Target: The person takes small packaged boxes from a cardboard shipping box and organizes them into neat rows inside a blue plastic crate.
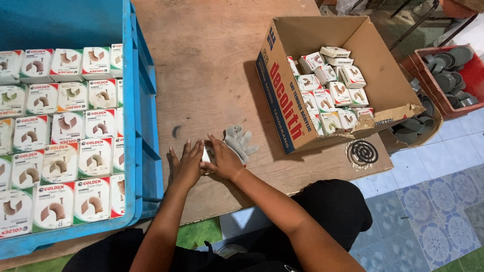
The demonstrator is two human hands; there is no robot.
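Head view, looking down on a brown wooden desk (212,55). Both bare hands meet near the desk's front edge, pressed together around a small white box (205,155). The left hand (186,165) lies flat against the box's left side with fingers straight and close together; the right hand (224,160) presses its right side, fingers curved over it. Each grip is closed against the box, which shows only as a thin white sliver between the palms, resting on the desk.

Just beyond the right hand, touching it or nearly so, lies a crumpled grey glove (240,142). To the left, a blue plastic crate (143,126) holds tidy rows of small white boxes with red or green bands; its right wall stands just beside the left hand. To the right, an open cardboard carton (282,95) sits at an angle, with similar small boxes heaped loosely inside. A dark spiral coil (362,152) lies near the desk's right front corner.

Bare wood stretches between crate and carton, from the hands to the far edge. A red bin of grey round lids (456,73) stands on the tiled floor, right.
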